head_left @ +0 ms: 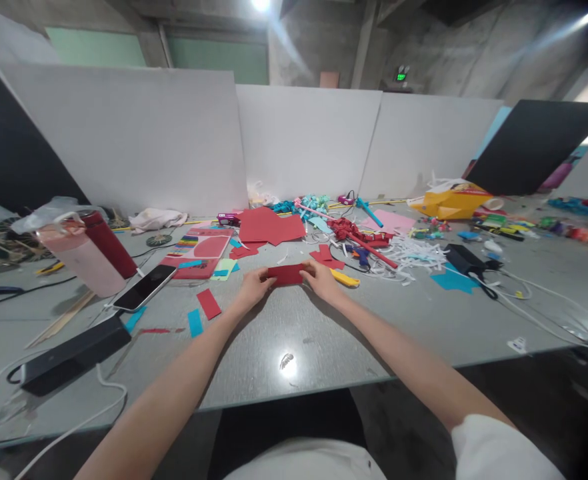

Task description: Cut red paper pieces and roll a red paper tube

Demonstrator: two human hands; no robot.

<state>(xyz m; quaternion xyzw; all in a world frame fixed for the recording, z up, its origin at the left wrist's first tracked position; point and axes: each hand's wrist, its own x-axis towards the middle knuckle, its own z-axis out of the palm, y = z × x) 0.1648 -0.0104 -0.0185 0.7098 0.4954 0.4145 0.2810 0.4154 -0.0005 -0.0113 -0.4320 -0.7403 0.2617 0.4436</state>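
A small red strip of paper is stretched level between my two hands, just over the grey tabletop. Its left end is pinched by my left hand, its right end by my right hand. Beyond the strip lie large red paper sheets. Smaller red scraps and a yellow cutter-like tool rest close to my right hand. To the left of my left forearm are a loose red rectangle and a blue rectangle of paper.
At the left stand a pink bottle and a dark red bottle, near a phone and a black box. Shredded white paper spreads at the right, before a black adapter with cables. White panels close off the back.
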